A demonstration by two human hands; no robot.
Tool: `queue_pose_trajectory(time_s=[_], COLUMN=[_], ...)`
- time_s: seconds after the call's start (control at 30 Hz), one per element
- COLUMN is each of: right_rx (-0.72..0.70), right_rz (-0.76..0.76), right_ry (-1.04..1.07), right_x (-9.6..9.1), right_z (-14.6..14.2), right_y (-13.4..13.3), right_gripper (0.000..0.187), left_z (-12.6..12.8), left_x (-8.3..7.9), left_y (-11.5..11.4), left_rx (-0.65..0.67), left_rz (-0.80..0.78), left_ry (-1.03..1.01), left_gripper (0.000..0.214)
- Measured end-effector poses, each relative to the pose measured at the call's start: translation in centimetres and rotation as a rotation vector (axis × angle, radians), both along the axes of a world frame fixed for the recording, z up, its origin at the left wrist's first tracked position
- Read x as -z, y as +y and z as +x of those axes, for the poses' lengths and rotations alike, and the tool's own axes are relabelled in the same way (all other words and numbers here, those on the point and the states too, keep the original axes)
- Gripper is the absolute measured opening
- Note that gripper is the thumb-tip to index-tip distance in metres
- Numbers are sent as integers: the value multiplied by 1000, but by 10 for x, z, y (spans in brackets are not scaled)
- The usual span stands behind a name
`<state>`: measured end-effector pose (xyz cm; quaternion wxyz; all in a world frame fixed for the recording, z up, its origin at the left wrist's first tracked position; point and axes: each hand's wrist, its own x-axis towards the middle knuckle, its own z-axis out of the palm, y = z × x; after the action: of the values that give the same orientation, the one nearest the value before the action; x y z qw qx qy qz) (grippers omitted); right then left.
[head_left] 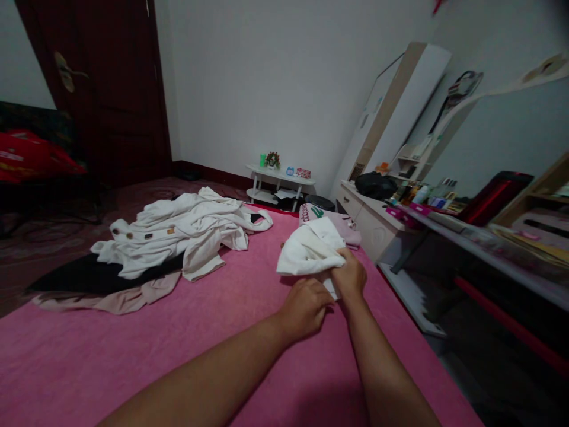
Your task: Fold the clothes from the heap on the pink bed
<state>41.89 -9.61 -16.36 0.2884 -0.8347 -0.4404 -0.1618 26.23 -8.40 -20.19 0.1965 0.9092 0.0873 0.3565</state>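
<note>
1. We're in a dim room here, a cool grey cast over the wall [267, 77], tones flat.
2. Brightest patch in our view: the white cloth [309, 246], pale against the duller pink cover [200, 356].
3. Light seems to fall from above, though in this murk we can't be sure.
4. Down at the bottom edge, we catch a soft, blurry-rimmed shadow on the pink.
5. Over left, the door [115, 112] sinks towards black; lower right, we lose the floor in gloom.
6. A dull red sheen on the dark red case [495, 198]!
7. Wide-angle stretch: door and tall cabinet [395, 107] lean for us.
8. Small bottles [420, 194] go soft and grainy; the top-right corner darkens.
</note>
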Motion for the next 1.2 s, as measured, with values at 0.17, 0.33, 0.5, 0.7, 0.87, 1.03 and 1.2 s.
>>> queue_pose_trajectory(time_s=[0.17,0.33,0.5,0.7,0.87,1.03,1.2], right_rx=[-4,-53,-183,-140,-137,-180,-56], right_rz=[135,98,47,205,316,85,-355], right_ry=[-34,-59,-205,-244,-300,-368,-289], right_x=[0,-1,-21,-65,-110,-120,-54], right_z=[23,42,62,93,125,157,162], right_y=[-4,-5,2,44,105,158,183], right_gripper=[22,19,13,14,18,24,65], left_z=[9,10,10,16,19,28,40], left_x=[17,18,15,18,21,31,42], left_y=[1,-1,-5,-11,-10,-5,0], left_rx=[72,39,-20,-99,-108,-124,-166], left_rz=[-2,30,82,108,134,199,278], left_ry=[112,187,211,229,231,236,250], left_gripper=[31,29,21,12,10,8,19])
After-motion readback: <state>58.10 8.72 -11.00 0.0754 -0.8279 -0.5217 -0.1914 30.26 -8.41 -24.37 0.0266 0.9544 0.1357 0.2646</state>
